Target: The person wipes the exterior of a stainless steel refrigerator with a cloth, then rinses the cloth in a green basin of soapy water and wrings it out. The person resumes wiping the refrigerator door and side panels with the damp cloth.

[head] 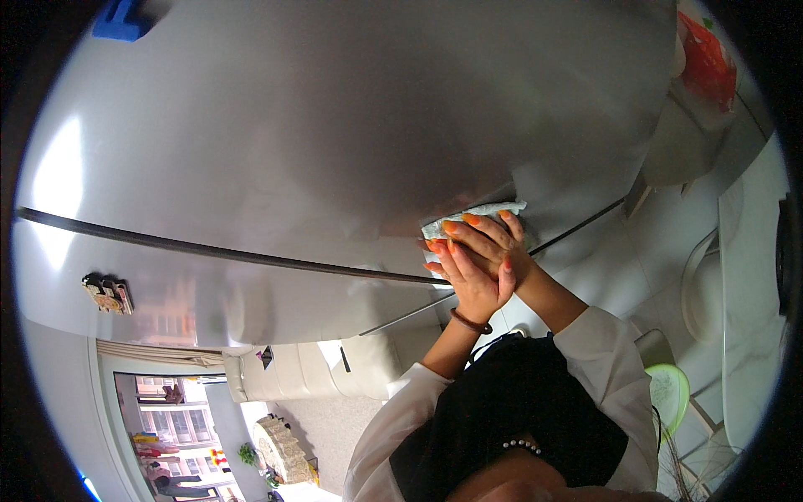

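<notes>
A folded white cloth [473, 216] lies against a large, glossy silver-gray panel [313, 157], which looks like a refrigerator door. My right hand [495, 241] holds the cloth with its fingers spread over it. My left hand [473, 282], with a brown bracelet [470, 322] at the wrist, overlaps my right hand, its fingertips at the cloth's lower left edge. Both hands have orange nails. Part of the cloth is hidden under the fingers. A dark seam [232, 253] crosses the panel to the left of my hands.
A blue object [119, 22] and a small figured magnet [108, 293] sit on the panel. At right are a marble-look tabletop [749, 314], a chair [677, 141], a red bag [707, 61] and a green basin [668, 398]. A cream sofa [313, 370] stands lower left.
</notes>
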Motion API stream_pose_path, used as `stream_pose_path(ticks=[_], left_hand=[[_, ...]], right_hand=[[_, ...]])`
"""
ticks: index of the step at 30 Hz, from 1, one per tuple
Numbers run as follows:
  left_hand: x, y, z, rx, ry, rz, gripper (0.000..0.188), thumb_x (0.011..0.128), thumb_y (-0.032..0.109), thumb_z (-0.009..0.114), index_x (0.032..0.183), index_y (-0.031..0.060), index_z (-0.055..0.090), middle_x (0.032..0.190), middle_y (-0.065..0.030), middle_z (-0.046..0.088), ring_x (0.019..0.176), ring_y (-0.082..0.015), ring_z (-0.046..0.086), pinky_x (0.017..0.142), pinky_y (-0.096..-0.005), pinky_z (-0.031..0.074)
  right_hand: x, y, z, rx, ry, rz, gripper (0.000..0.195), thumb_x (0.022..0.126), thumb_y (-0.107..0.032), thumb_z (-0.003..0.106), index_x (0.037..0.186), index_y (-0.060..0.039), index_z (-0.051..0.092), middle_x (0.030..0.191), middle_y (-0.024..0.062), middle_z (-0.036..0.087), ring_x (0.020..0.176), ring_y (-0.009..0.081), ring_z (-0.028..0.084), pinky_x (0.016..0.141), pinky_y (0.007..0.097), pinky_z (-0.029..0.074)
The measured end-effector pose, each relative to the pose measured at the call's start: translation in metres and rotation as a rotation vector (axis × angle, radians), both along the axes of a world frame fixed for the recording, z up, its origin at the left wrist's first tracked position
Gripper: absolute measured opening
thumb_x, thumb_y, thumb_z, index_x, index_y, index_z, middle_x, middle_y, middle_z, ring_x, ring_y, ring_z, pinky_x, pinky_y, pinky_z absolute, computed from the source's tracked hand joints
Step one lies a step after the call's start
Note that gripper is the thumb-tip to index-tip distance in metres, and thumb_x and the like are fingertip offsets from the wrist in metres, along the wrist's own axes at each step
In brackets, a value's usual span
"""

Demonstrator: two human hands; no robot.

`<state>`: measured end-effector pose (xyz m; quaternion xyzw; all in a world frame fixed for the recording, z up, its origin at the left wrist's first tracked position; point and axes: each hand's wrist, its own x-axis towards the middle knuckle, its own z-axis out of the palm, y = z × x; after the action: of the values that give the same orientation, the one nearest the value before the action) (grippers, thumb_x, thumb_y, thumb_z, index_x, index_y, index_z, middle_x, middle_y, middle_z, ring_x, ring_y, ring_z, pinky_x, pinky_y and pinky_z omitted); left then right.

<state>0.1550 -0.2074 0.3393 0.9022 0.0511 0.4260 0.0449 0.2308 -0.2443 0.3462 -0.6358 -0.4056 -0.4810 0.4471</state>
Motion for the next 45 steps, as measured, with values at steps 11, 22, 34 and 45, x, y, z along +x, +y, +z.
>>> stream_pose_path(ticks=[11, 22, 34, 45], left_hand=[[0.010, 0.008, 0.033, 0.108, -0.113, -0.017, 0.085, 0.078, 0.039, 0.047, 0.130, -0.0101, -0.001, 0.135, -0.0318, -0.002, 0.126, -0.0441, -0.002, 0.099, -0.0537, -0.003], [0.003, 0.009, 0.019, 0.054, -0.035, -0.008, 0.084, 0.079, 0.039, 0.046, 0.130, -0.0101, 0.001, 0.134, -0.0338, -0.002, 0.126, -0.0446, -0.002, 0.099, -0.0540, -0.002], [-0.007, 0.004, -0.029, 0.072, 0.063, -0.013, 0.083, 0.080, 0.036, 0.047, 0.128, -0.0124, 0.000, 0.132, -0.0372, -0.001, 0.125, -0.0486, -0.002, 0.098, -0.0556, -0.002], [0.003, 0.006, 0.022, 0.012, -0.176, 0.025, 0.082, 0.078, 0.038, 0.048, 0.129, -0.0113, 0.006, 0.132, -0.0342, 0.009, 0.124, -0.0480, 0.006, 0.100, -0.0543, 0.002]], right_hand=[[0.004, -0.004, 0.044, 0.050, -0.031, -0.001, 0.063, 0.070, -0.056, 0.058, 0.122, -0.0259, 0.041, 0.123, -0.0038, 0.044, 0.117, 0.0150, 0.037, 0.100, 0.0419, 0.017], [0.000, 0.003, 0.024, 0.067, -0.016, 0.003, 0.060, 0.069, -0.054, 0.061, 0.119, -0.0239, 0.045, 0.123, -0.0026, 0.043, 0.115, 0.0159, 0.038, 0.099, 0.0418, 0.019], [-0.004, -0.004, -0.028, -0.048, 0.014, 0.029, 0.058, 0.071, -0.050, 0.060, 0.121, -0.0248, 0.045, 0.126, -0.0032, 0.041, 0.120, 0.0165, 0.033, 0.102, 0.0424, 0.015], [0.005, -0.001, 0.033, -0.064, -0.079, 0.044, 0.060, 0.080, -0.043, 0.050, 0.131, -0.0259, 0.023, 0.135, -0.0097, 0.030, 0.126, 0.0108, 0.025, 0.106, 0.0371, 0.010]])
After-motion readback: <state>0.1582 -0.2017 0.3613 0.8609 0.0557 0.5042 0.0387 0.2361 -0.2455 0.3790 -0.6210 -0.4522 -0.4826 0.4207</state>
